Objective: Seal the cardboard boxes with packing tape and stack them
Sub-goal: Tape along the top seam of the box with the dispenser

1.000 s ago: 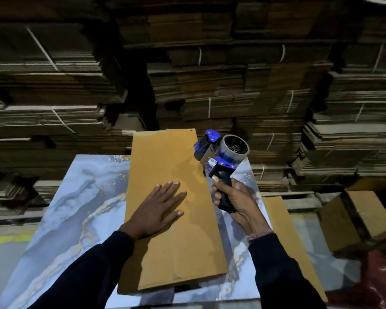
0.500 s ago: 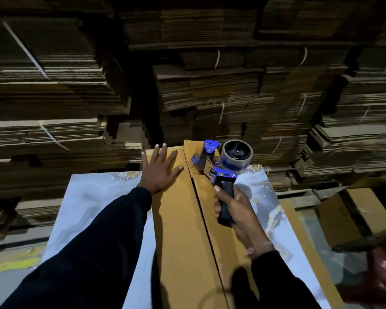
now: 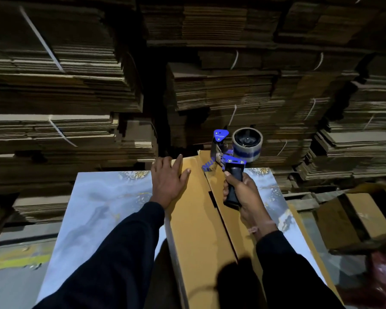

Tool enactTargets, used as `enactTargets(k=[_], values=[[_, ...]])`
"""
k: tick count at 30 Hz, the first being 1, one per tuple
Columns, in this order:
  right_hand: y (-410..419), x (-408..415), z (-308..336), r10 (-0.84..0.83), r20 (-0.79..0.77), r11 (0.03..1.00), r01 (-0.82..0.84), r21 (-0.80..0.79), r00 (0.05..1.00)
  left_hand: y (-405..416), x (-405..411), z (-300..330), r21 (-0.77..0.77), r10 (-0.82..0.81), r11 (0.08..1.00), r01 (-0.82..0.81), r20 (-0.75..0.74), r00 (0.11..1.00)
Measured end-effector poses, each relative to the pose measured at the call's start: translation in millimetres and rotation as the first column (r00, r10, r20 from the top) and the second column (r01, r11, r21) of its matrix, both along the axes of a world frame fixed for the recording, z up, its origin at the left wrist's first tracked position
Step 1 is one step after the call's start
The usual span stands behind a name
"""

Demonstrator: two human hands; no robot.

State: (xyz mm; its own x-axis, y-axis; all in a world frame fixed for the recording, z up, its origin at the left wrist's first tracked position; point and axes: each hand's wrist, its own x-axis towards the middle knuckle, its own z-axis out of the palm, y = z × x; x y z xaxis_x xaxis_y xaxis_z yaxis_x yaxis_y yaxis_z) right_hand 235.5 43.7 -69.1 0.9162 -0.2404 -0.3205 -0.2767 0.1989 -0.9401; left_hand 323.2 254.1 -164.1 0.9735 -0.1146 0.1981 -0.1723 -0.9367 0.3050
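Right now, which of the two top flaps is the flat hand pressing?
The left flap: the left hand lies flat on it. The right flap sits under the tape dispenser.

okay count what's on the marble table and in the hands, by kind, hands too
Cardboard boxes: 1, the cardboard box under the left hand
Tape dispensers: 1, the tape dispenser gripped by the right hand
Hands: 2
Total: 4

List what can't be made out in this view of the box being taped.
- Head view: near end of the cardboard box and its centre seam, hidden by the sleeves and shadow, cut by the bottom edge.
- Tape dispenser handle, wrapped by the right hand.
- Box corner under the left hand.
- Stacked flat cartons: dim, count unclear.
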Motion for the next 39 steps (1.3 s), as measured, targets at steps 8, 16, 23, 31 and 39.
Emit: enactTargets(k=[8, 16, 23, 31, 39], values=[[4, 27, 5, 0.002, 0.030, 1.000, -0.002, -0.010, 1.000, -7, -3, 29, -0.528, -0.140, 0.810, 0.254, 0.246, 0.959], [-2, 37, 16, 0.031, 0.122, 0.996, -0.020, -0.088, 0.992, -48, 34, 92, -0.785, -0.406, 0.574, 0.235, -0.024, 0.913], [-8, 41, -16, 0.036, 0.097, 0.990, -0.048, 0.130, 0.995, -35, 47, 73, -0.606, -0.504, 0.737, 0.301, -0.195, 0.841], [-13, 46, -27, 0.101, 0.128, 0.947, -0.134, 0.292, 0.987, -21, 49, 72, -0.605, -0.567, 0.727, 0.323, -0.265, 0.780], [-18, 42, -29, 0.053, 0.171, 0.927, -0.112, 0.359, 0.984, -10, 65, 83, -0.601, -0.608, 0.713, 0.363, -0.271, 0.746]])
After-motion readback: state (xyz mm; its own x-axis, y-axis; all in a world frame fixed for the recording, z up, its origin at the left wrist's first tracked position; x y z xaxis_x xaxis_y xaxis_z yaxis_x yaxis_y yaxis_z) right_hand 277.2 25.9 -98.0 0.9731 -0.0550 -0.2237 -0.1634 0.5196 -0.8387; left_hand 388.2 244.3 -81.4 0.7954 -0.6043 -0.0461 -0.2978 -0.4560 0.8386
